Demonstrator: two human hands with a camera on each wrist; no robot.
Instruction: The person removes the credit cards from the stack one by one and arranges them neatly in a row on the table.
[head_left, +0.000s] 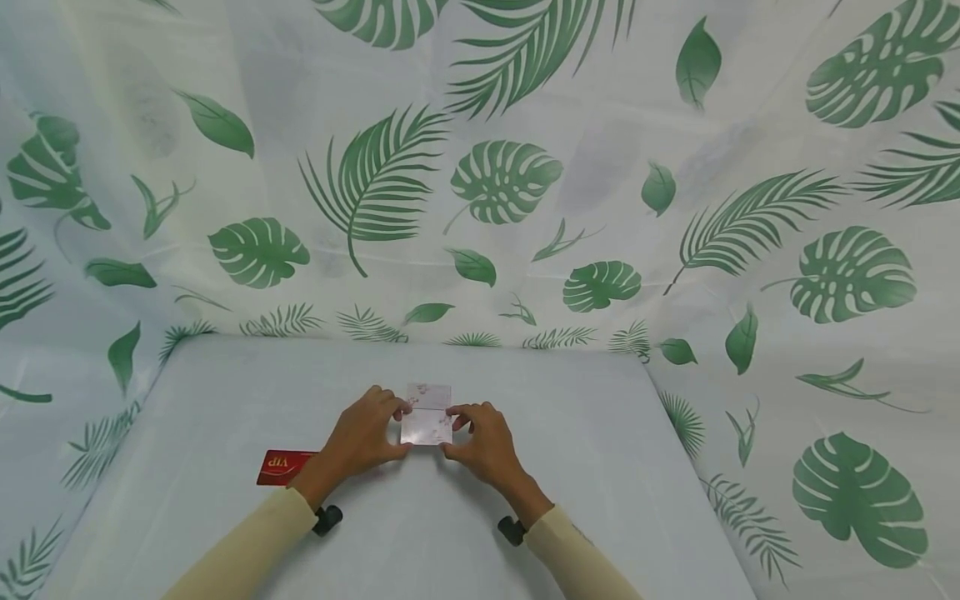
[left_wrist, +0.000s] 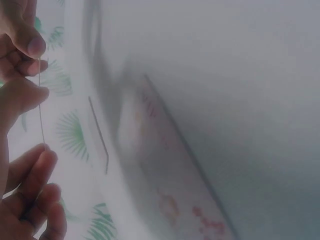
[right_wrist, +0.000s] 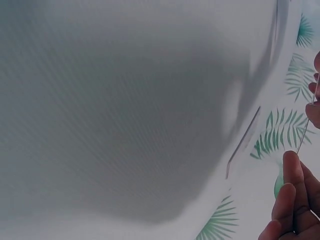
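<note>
- Evidently the step in hand is a two-handed hold on the pale floral card, over the middle of the bench, toward its far side
- Left hand: thumb and finger pinch the card's left side, at its near and far corners
- Right hand: a matching pinch on the right side, so neither hand is free
- Both wrist views show the card edge-on between the hands, against the leaf-printed backdrop, so I judge it lifted off the bench
- A second floral panel shows just beyond the card's far edge; whether joined or separate, I cannot tell
- Red VIP card lies to the left, partly hidden by the left forearm
- Next move, I would say, calls for light, even pressure from both sides, since the card looks thin enough to flex; release one hand only once the other grips securely
</note>
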